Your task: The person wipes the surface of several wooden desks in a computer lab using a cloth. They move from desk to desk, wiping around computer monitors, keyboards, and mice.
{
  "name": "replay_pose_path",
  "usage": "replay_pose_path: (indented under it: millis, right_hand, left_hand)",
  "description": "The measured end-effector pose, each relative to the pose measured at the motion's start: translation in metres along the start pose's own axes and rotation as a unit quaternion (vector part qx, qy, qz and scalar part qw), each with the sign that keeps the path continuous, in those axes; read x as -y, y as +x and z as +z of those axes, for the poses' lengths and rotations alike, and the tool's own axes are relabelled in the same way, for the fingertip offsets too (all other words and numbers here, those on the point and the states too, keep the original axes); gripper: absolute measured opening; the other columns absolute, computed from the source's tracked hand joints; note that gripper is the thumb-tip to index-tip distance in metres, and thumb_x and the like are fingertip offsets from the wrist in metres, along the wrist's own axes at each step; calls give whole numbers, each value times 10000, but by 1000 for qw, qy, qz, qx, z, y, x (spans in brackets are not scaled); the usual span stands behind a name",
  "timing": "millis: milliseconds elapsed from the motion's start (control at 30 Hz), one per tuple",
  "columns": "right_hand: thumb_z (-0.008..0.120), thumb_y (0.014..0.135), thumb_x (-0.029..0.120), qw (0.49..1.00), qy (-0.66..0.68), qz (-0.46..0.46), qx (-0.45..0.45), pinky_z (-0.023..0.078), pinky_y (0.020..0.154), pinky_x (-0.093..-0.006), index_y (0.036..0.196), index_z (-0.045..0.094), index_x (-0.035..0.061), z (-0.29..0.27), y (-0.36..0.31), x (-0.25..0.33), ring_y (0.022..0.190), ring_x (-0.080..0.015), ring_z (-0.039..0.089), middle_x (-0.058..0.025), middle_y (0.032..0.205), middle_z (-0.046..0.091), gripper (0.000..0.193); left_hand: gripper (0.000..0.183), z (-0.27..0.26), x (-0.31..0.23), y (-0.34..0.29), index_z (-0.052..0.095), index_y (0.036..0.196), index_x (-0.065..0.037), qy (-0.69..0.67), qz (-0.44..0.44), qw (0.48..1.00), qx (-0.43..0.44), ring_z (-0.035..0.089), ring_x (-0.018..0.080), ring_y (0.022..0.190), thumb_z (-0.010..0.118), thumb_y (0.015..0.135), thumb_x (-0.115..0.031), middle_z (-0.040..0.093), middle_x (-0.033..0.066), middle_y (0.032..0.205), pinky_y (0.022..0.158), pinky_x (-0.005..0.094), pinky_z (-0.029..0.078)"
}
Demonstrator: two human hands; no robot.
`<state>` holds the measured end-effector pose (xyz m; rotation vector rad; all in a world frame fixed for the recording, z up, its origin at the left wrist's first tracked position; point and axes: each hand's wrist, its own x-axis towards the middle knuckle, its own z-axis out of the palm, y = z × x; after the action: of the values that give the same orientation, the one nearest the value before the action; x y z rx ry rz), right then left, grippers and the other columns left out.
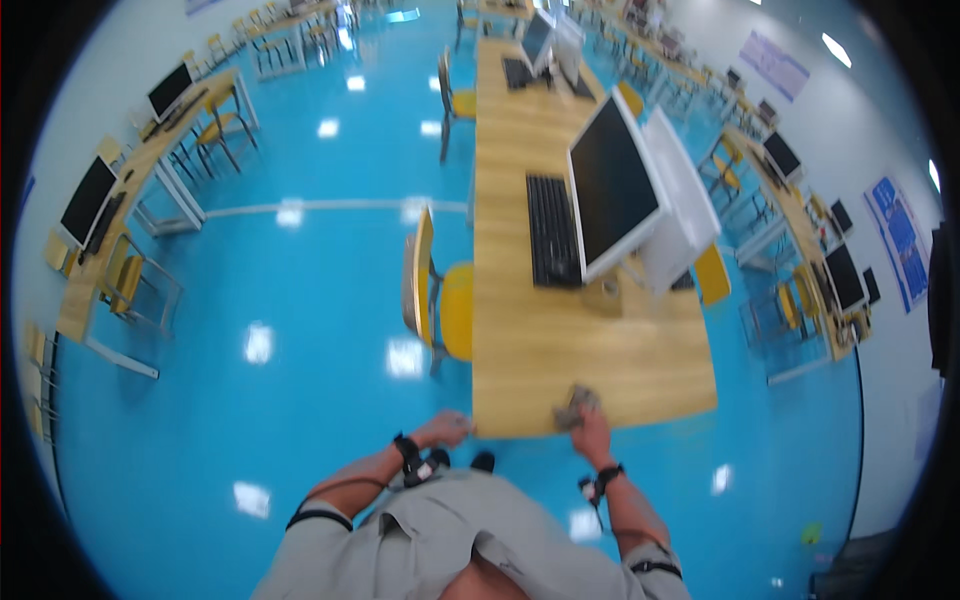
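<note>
Glossy blue floor (pixel 320 290) round long pale-wood table (pixel 560 350); R hand (pixel 592 432) grips grey-brown cloth (pixel 572 409) atop; L hand (pixel 447 429) nr tbl corner, fingers blurred, can't tell.

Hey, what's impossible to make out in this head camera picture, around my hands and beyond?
All in the head view:
- Greyish bundle at the right hand: blur hides its material and the fingers' exact hold.
- Left hand: blur hides whether it touches the table corner.
- Rear white monitor: its screen faces away, hidden by its back.
- Far chairs: too small for detail.
</note>
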<state>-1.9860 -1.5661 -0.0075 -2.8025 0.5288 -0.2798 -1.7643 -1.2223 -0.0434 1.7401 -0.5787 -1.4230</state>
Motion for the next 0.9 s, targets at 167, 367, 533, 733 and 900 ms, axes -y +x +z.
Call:
replay_pose_path:
  millis: [167,367,533,733,900]
  right_hand:
    - [671,794,170,984,-13,176,16,475,884,-545,1328,572,27,-16,9,3,1048,-449,568,-254,1126,582,562]
    - [697,774,145,998,21,52,0,454,916,-559,1306,560,0,15,51,70,1057,-462,553,-261,1106,577,568]
    - [659,772,114,995,83,-43,32,488,857,-552,1198,590,33,21,109,138,1042,-450,566,-241,1103,588,439]
    - [631,788,89,977,130,-140,93,508,851,-527,1063,603,72,33,191,163,1062,-417,578,-189,1083,602,277]
    - [623,798,86,978,133,-131,91,513,852,-524,1066,618,78,21,243,121,1091,-398,577,-178,1076,606,267]
  left_hand:
    - [455,21,-35,-20,629,1257,26,-52,-76,995,-44,656,155,761,643,995,-345,680,72,951,654,305,567]
    - [406,43,-22,-10,614,1238,37,-24,-46,995,-87,644,145,746,619,1004,-295,676,78,925,644,304,553]
    - [310,47,-24,-7,641,1077,44,22,-34,994,-98,624,138,726,606,991,-252,662,64,835,632,311,520]
    - [285,62,1,8,641,1036,41,24,-25,986,-164,593,131,710,590,988,-235,659,60,822,639,312,498]
    - [300,79,-47,-3,641,1053,47,-102,-70,963,-242,629,164,726,598,980,-241,676,91,821,670,366,527]
